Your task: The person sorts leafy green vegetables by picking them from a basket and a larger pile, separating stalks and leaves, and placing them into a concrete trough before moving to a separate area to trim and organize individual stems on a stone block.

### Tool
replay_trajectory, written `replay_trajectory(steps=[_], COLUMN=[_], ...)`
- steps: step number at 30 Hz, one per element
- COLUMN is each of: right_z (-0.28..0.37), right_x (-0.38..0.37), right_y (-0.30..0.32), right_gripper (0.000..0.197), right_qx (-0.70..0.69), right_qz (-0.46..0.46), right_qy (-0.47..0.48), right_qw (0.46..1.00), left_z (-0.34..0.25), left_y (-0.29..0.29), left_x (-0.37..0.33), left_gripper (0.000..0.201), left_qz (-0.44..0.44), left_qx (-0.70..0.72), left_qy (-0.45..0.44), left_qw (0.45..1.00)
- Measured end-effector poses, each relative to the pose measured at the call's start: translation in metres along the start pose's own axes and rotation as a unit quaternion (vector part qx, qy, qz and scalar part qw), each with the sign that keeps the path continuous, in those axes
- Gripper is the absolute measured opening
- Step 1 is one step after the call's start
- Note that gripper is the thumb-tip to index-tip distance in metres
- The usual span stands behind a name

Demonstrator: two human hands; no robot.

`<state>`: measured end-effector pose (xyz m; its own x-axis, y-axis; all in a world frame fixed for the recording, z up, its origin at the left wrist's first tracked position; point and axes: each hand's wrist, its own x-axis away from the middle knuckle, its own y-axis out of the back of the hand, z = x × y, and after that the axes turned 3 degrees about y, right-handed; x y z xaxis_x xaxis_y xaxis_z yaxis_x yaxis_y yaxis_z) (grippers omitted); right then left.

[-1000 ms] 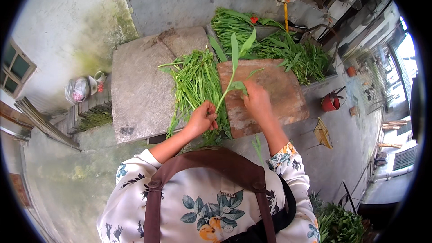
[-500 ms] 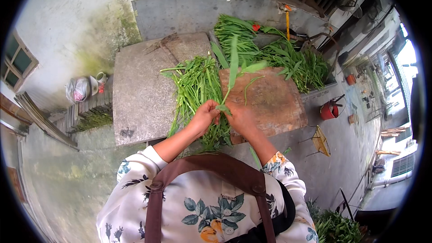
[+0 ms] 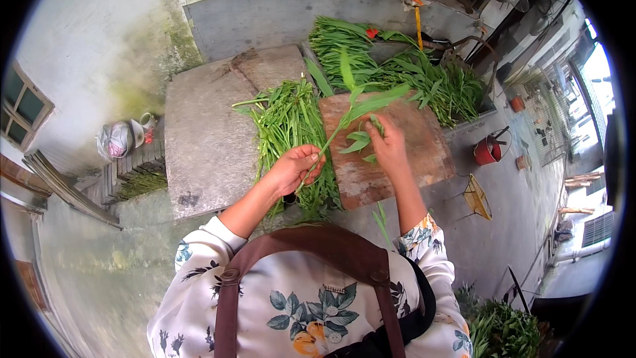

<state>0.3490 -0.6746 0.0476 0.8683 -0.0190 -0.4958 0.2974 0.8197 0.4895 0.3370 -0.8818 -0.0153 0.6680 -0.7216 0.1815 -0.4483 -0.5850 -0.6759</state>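
My left hand (image 3: 296,169) pinches the lower end of a long green leafy stem (image 3: 342,121), which slants up to the right over the wooden board (image 3: 381,182). A heap of cut green stems (image 3: 283,119) lies under and beyond that hand on the grey slab. Over the board, my right hand (image 3: 386,142) is closed on several green leaves (image 3: 360,142) that poke out to its left. The fingertips of the right hand are partly hidden by the leaves. The two hands are apart.
The grey stone slab (image 3: 205,119) spreads to the left. Behind the board, a trough holds bundles of leafy greens (image 3: 344,46). A red bucket (image 3: 488,150) and a small yellow stool (image 3: 476,197) stand on the floor at right. More greens (image 3: 507,328) lie at lower right.
My right hand has moved away from the left, to the right and farther over the board, with leaves in it. My left hand still holds the stem, now tilted more to the right.
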Motion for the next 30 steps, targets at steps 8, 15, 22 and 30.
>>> replay_trajectory(steps=[8,15,22,30], right_z=[0.014,-0.005,-0.008,-0.018], right_x=[0.014,0.020,0.033,0.040], right_y=[-0.002,-0.014,-0.036,-0.050], right_gripper=[0.027,0.024,0.019,0.021], right_qx=[0.122,0.148,0.167,0.079], right_qz=[-0.063,0.084,0.150,0.238], right_qy=[0.102,0.041,0.034,-0.029], right_qw=[0.985,0.985,0.974,0.968], left_z=[-0.007,-0.001,0.001,0.015], left_y=[0.002,0.001,-0.009,0.001], left_x=[0.004,0.001,-0.014,-0.020], left_gripper=[0.013,0.015,0.006,0.004], left_qz=[-0.041,-0.018,-0.075,-0.118], left_qx=[-0.043,-0.078,-0.143,-0.095], left_qy=[0.007,0.002,-0.070,-0.037], left_qw=[0.998,0.997,0.984,0.988])
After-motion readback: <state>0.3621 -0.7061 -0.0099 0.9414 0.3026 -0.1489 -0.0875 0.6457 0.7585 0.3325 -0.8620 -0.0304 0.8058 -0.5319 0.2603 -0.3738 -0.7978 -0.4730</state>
